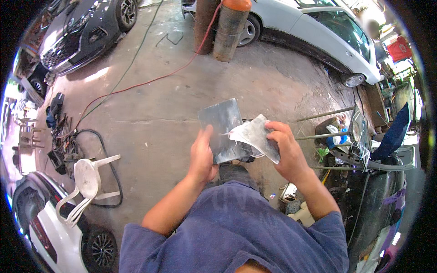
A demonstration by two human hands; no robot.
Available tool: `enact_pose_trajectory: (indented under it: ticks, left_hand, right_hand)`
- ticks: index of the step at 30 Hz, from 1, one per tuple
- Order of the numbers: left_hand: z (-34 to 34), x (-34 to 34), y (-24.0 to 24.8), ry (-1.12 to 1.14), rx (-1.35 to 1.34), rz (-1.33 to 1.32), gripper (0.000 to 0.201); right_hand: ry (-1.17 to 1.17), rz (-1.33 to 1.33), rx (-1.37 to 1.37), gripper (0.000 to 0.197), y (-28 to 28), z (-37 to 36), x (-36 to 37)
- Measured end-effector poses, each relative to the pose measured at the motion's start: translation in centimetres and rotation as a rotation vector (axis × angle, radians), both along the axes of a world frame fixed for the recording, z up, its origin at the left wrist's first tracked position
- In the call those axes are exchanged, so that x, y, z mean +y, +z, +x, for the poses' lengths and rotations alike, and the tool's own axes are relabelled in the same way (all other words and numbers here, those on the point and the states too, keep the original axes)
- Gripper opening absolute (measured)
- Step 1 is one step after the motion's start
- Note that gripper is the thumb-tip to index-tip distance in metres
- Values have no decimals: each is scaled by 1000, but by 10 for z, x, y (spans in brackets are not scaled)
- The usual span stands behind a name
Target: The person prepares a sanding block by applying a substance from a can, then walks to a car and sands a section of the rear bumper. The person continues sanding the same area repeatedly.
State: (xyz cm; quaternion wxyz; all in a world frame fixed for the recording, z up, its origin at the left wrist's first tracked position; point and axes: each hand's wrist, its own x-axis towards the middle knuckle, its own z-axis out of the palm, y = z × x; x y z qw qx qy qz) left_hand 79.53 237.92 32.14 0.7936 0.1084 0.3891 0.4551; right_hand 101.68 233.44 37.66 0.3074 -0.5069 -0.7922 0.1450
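My left hand (pixel 200 155) is closed on the left edge of a flat grey rectangular plate (pixel 220 119), held up in front of my body. Pale smears show on the plate's lower right part. My right hand (pixel 288 152) grips the right side of a smaller grey sheet (pixel 257 134) with a pale, whitish face and a pointed left end. That pointed end overlaps the plate's right edge; whether the two touch I cannot tell. A small pinkish-white bit shows near the tip. Behind the sheet, a round object is mostly hidden.
A tipped white plastic chair (pixel 87 179) lies at left beside a black hose (pixel 104 146). Two gas cylinders (pixel 230 34) stand ahead, with red and green hoses across the floor. Cars surround the area, including a white one (pixel 300 32). A metal-legged stand (pixel 359 136) is at right.
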Motion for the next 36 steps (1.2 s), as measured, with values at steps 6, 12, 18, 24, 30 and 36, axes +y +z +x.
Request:
enact_pose_trajectory:
  ticks: [6,12,18,24,30,36]
  left_hand:
    - [-45,-62,20,54,-14,74,34]
    - [-60,-102,6,99,0,81,34]
    - [-77,-120,-10,94,-66,52,32]
    - [-88,-123,-11,41,-176,10,31]
    - [-91,-121,-20,8,-238,3,30]
    - [-102,-115,-8,-22,-244,2,31]
  right_hand:
    - [98,103,252,83,-40,-65,-49]
    - [137,-56,262,85,-66,-98,-87]
    - [198,-21,106,71,-69,-102,-97]
    - [224,-10,-21,60,-66,-96,-98]
    - [196,16,-90,55,-63,-88,-95]
    - [71,-9,-156,63,-72,-63,-97]
